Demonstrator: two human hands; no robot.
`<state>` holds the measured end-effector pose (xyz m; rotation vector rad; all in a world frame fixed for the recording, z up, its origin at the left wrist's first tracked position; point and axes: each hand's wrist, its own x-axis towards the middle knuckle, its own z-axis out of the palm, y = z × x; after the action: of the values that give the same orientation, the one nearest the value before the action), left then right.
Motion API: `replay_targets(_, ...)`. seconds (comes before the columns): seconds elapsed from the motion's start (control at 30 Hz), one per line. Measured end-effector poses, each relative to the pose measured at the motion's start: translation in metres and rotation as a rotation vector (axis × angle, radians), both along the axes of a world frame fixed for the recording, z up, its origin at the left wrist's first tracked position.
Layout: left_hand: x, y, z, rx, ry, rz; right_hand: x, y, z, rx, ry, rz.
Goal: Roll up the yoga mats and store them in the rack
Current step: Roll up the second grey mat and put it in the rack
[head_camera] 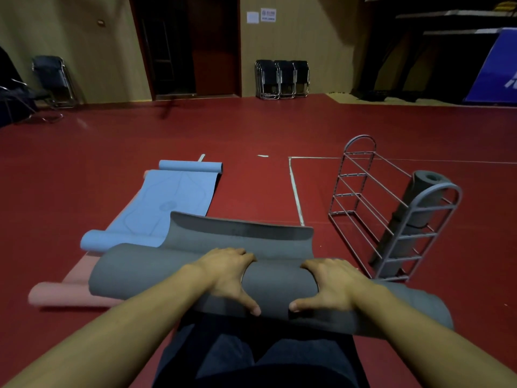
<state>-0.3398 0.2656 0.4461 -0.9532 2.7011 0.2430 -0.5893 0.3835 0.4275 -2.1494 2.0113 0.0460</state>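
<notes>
At lower centre, we press our left hand (228, 271) and right hand (333, 285), fingers curled over the grey mat (179, 271), rolling evenly to keep its ends flush.

- Left hand (227, 271) and right hand (330, 285) curled over thick grey foam yoga mat roll (274, 287).
- Grey metal wire rack (391, 208) right, holding one rolled grey mat (419, 200).
- Light-blue flat mat (173, 203) on red floor (251, 130).
</notes>
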Motion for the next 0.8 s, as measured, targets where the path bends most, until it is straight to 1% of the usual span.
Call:
replay_targets(0.1,-0.001,-0.003,0.010,0.024,-0.007,-0.009,0.001,-0.001,0.007,0.038,-0.023,-0.006)
replay_targets(0.17,0.000,-0.005,0.017,0.070,-0.010,-0.006,0.002,-0.001,0.012,0.081,-0.079,-0.021)
replay_targets(0.3,0.000,-0.009,0.028,0.207,-0.020,0.041,-0.001,0.000,0.017,0.181,-0.268,-0.041)
replay_targets(0.43,-0.003,-0.007,0.029,0.328,-0.093,0.102,-0.002,0.005,0.014,0.323,-0.428,-0.067)
replay_targets(0.6,0.003,-0.004,0.007,0.446,-0.085,0.134,0.004,0.007,0.002,0.372,-0.452,-0.082)
replay_targets(0.77,0.014,-0.006,-0.009,0.463,0.009,0.175,0.007,-0.001,0.001,0.364,-0.356,-0.105)
replay_targets(0.8,0.015,-0.005,-0.011,0.443,0.028,0.176,0.006,-0.002,-0.001,0.360,-0.341,-0.117)
